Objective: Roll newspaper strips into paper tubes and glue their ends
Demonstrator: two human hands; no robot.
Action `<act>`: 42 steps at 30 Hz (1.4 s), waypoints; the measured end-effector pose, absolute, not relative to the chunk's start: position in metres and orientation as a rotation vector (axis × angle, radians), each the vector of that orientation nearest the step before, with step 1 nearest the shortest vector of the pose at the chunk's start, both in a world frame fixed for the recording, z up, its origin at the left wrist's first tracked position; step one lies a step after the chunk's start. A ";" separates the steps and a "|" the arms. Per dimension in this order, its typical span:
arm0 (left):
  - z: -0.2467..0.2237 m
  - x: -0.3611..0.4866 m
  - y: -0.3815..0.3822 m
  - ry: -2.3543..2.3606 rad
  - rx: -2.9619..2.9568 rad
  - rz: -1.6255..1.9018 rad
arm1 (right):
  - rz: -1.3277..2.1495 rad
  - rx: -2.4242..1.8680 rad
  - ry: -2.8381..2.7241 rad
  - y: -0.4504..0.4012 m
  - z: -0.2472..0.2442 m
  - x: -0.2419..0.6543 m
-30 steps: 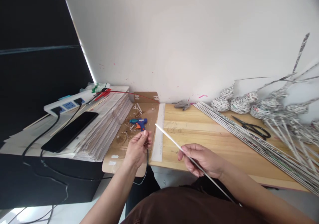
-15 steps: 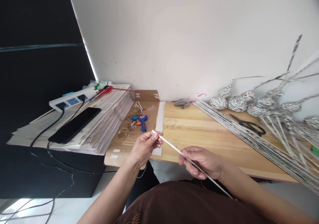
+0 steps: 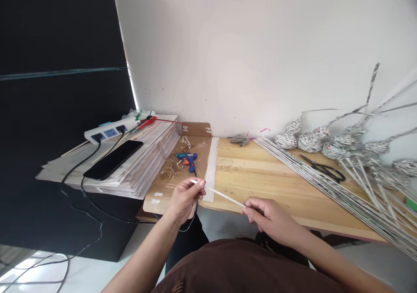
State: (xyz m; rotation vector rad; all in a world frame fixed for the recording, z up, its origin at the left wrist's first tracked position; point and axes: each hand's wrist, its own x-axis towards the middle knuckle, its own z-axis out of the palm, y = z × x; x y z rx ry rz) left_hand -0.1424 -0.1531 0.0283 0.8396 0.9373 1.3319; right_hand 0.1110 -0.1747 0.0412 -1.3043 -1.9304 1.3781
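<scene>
A thin white paper stick [image 3: 224,195] runs slantwise between my two hands, in front of the wooden table's front edge. My left hand [image 3: 187,197] pinches its upper left end between thumb and fingers, and the tip pokes out past them. Curled around the stick farther right is my right hand [image 3: 269,219], and the rest of the stick is hidden behind it. Beyond my left hand, a blue glue gun [image 3: 190,161] lies on a brown cardboard sheet [image 3: 167,181] among small scraps.
Stacked paper [image 3: 140,171] at the left carries a black phone [image 3: 113,159] and a power strip [image 3: 110,132]. Long paper rods [image 3: 312,186], black scissors [image 3: 322,168], a grey glove [image 3: 239,140] and several woven gourd shapes [image 3: 309,142] lie on the table [image 3: 247,167].
My right hand has turned and closed further, and the stick's length beyond it no longer shows. My left hand sits slightly lower and to the left. The view has shifted a little.
</scene>
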 end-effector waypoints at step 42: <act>-0.049 -0.209 -0.104 1.726 2.428 0.975 | -0.320 -2.277 -1.824 -0.028 0.017 0.298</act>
